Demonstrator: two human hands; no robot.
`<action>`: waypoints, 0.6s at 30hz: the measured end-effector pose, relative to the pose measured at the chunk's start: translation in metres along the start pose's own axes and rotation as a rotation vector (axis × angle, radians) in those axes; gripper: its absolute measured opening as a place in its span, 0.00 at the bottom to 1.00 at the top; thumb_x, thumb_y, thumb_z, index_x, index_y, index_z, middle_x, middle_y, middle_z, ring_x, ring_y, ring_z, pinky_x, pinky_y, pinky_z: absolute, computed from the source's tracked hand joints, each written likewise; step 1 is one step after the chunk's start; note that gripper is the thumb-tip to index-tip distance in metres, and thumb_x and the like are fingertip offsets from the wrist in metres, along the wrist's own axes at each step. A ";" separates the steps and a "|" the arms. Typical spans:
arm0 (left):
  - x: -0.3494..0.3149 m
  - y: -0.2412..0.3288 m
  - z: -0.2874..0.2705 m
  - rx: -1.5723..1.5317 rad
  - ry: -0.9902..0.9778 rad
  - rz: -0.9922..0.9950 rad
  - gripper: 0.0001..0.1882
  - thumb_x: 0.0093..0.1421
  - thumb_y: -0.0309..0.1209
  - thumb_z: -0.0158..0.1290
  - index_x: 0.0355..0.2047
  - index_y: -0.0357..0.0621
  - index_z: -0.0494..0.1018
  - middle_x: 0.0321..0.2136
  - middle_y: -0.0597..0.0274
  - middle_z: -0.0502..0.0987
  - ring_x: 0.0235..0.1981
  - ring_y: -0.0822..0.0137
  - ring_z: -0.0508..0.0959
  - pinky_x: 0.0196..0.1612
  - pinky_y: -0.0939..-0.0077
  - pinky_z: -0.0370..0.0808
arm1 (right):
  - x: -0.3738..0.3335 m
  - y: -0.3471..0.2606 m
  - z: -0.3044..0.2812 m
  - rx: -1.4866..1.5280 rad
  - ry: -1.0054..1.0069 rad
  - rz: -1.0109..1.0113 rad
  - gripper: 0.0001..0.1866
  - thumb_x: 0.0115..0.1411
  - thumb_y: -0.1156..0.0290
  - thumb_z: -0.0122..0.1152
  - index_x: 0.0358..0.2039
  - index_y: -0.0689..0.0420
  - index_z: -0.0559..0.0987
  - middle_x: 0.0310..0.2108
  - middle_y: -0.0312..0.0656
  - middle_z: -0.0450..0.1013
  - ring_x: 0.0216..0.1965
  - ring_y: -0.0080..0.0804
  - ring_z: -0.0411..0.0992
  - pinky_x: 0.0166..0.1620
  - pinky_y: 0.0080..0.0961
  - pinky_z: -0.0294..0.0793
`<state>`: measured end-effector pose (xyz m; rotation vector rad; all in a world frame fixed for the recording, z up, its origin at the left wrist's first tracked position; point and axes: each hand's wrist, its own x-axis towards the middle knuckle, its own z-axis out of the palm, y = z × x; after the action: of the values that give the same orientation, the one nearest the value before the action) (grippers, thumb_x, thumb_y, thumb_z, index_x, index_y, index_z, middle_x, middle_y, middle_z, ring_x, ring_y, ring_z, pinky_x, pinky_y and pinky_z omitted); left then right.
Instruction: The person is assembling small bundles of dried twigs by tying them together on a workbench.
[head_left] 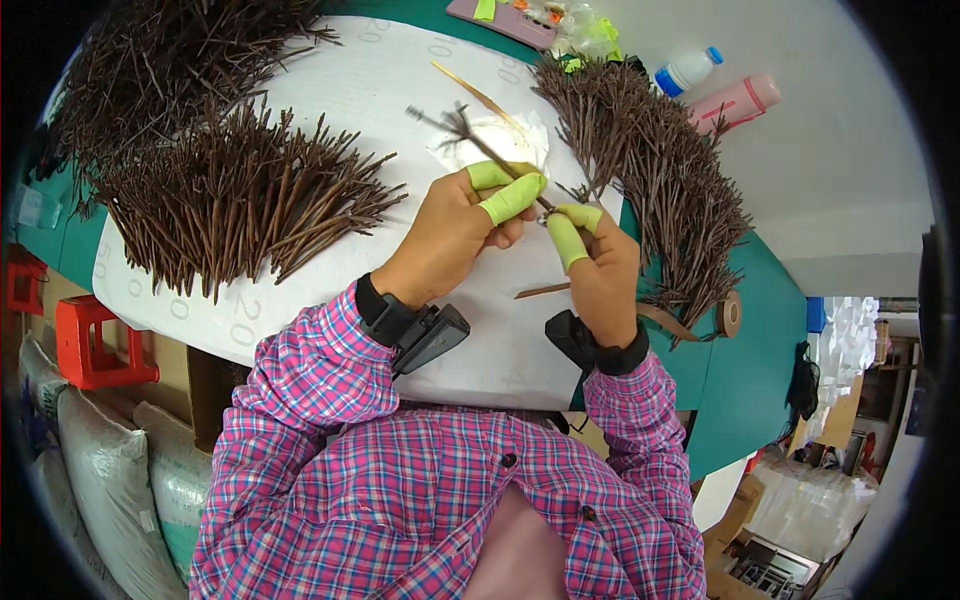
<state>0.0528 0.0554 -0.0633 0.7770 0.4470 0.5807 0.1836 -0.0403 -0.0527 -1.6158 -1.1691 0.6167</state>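
Note:
My left hand [465,220] is closed around a dark brown branched twig [497,160], its forked tip pointing up and to the left, slightly blurred. At the twig's lower end the thumb and finger of my right hand [600,265] pinch together; a small shiny bit shows there, too small to name. Light green wraps cover several fingertips on both hands. Beneath the right hand a flat brown strip of tape [543,291] lies on the white sheet, and more of it runs to a tape roll [730,314] on the right.
Bunches of brown twigs [235,195] fill the left, with darker ones [190,60] behind. Another long pile [665,180] lies right. A white tissue [520,140], a bottle [688,71] and a pink flask [737,103] are farther back. A red stool [97,350] stands lower left.

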 end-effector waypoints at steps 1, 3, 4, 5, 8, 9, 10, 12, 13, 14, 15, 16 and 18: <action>0.000 -0.001 0.001 0.051 0.048 -0.005 0.08 0.55 0.33 0.50 0.30 0.40 0.70 0.22 0.67 0.72 0.17 0.82 0.66 0.19 0.90 0.60 | 0.000 0.002 0.001 -0.127 0.041 -0.164 0.06 0.54 0.78 0.52 0.32 0.64 0.72 0.21 0.30 0.64 0.19 0.15 0.59 0.24 0.10 0.57; 0.000 0.000 0.001 0.091 0.060 -0.017 0.08 0.55 0.33 0.50 0.29 0.40 0.71 0.21 0.67 0.72 0.17 0.82 0.66 0.19 0.90 0.60 | -0.001 0.000 0.001 -0.184 0.043 -0.231 0.06 0.54 0.77 0.51 0.32 0.64 0.72 0.21 0.30 0.64 0.19 0.15 0.59 0.23 0.10 0.57; 0.000 0.000 0.001 0.128 0.075 -0.030 0.08 0.55 0.33 0.50 0.28 0.41 0.71 0.20 0.67 0.72 0.16 0.82 0.65 0.18 0.90 0.60 | -0.002 -0.001 0.001 -0.241 0.043 -0.295 0.06 0.55 0.77 0.51 0.32 0.64 0.72 0.21 0.30 0.64 0.18 0.14 0.58 0.23 0.10 0.56; 0.000 -0.001 0.001 0.165 0.089 -0.043 0.08 0.55 0.33 0.50 0.27 0.41 0.71 0.19 0.67 0.72 0.15 0.81 0.65 0.18 0.90 0.59 | -0.003 -0.003 0.000 -0.299 0.042 -0.359 0.06 0.55 0.76 0.51 0.32 0.64 0.72 0.20 0.30 0.64 0.18 0.14 0.58 0.22 0.10 0.56; 0.001 -0.002 0.000 0.104 0.080 -0.037 0.08 0.54 0.33 0.51 0.25 0.42 0.71 0.18 0.67 0.72 0.14 0.81 0.65 0.17 0.90 0.58 | -0.004 -0.008 -0.004 0.063 -0.068 0.100 0.06 0.55 0.76 0.50 0.32 0.63 0.73 0.21 0.30 0.64 0.17 0.14 0.57 0.22 0.11 0.55; 0.001 -0.002 -0.001 0.073 0.076 -0.031 0.08 0.54 0.33 0.51 0.24 0.42 0.71 0.17 0.67 0.72 0.14 0.81 0.65 0.17 0.89 0.58 | -0.004 -0.009 -0.005 0.244 -0.124 0.326 0.06 0.55 0.76 0.50 0.32 0.62 0.73 0.21 0.30 0.64 0.17 0.13 0.57 0.22 0.11 0.55; 0.000 -0.001 -0.001 0.074 0.075 -0.030 0.08 0.54 0.33 0.51 0.24 0.42 0.71 0.17 0.67 0.72 0.14 0.81 0.65 0.17 0.89 0.58 | -0.004 -0.008 -0.007 0.244 -0.123 0.325 0.06 0.55 0.76 0.50 0.32 0.62 0.73 0.21 0.30 0.64 0.17 0.13 0.57 0.22 0.11 0.55; -0.001 0.001 -0.001 0.022 0.088 -0.025 0.08 0.53 0.32 0.52 0.26 0.39 0.71 0.17 0.65 0.72 0.14 0.80 0.66 0.17 0.88 0.59 | -0.004 -0.003 -0.012 0.256 -0.171 0.374 0.06 0.55 0.77 0.51 0.33 0.62 0.73 0.22 0.30 0.64 0.17 0.14 0.57 0.22 0.11 0.55; -0.002 0.002 -0.001 -0.005 0.096 -0.022 0.08 0.52 0.31 0.53 0.27 0.38 0.71 0.18 0.64 0.73 0.15 0.79 0.67 0.17 0.87 0.60 | -0.004 -0.002 -0.013 0.261 -0.196 0.398 0.06 0.54 0.77 0.51 0.33 0.62 0.73 0.22 0.30 0.63 0.18 0.14 0.56 0.22 0.12 0.56; -0.002 0.002 0.000 -0.006 0.096 -0.021 0.08 0.52 0.31 0.53 0.27 0.38 0.71 0.18 0.64 0.73 0.15 0.79 0.67 0.17 0.87 0.60 | -0.004 0.000 -0.012 0.260 -0.197 0.398 0.06 0.54 0.77 0.51 0.33 0.62 0.73 0.22 0.30 0.63 0.18 0.14 0.56 0.22 0.12 0.56; -0.002 0.003 0.001 0.015 0.120 -0.012 0.08 0.52 0.31 0.53 0.27 0.37 0.71 0.18 0.64 0.73 0.15 0.79 0.67 0.17 0.88 0.60 | -0.005 0.001 -0.012 0.181 -0.070 0.245 0.06 0.54 0.77 0.52 0.34 0.62 0.73 0.22 0.30 0.63 0.18 0.14 0.56 0.22 0.12 0.55; -0.002 0.003 0.002 0.037 0.143 -0.003 0.08 0.52 0.31 0.53 0.27 0.37 0.71 0.18 0.64 0.73 0.15 0.79 0.67 0.17 0.88 0.61 | -0.005 0.002 -0.011 0.101 0.056 0.092 0.06 0.54 0.77 0.52 0.34 0.62 0.73 0.22 0.29 0.63 0.18 0.14 0.56 0.22 0.12 0.55; -0.002 0.003 0.002 0.058 0.166 0.005 0.08 0.52 0.30 0.53 0.27 0.37 0.71 0.18 0.63 0.73 0.15 0.79 0.67 0.18 0.88 0.61 | -0.005 0.001 -0.008 0.021 0.183 -0.061 0.07 0.54 0.77 0.52 0.34 0.62 0.73 0.21 0.29 0.62 0.18 0.14 0.56 0.22 0.12 0.55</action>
<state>0.0517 0.0546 -0.0591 0.7887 0.6175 0.6416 0.1888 -0.0484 -0.0509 -1.5778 -1.0689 0.4310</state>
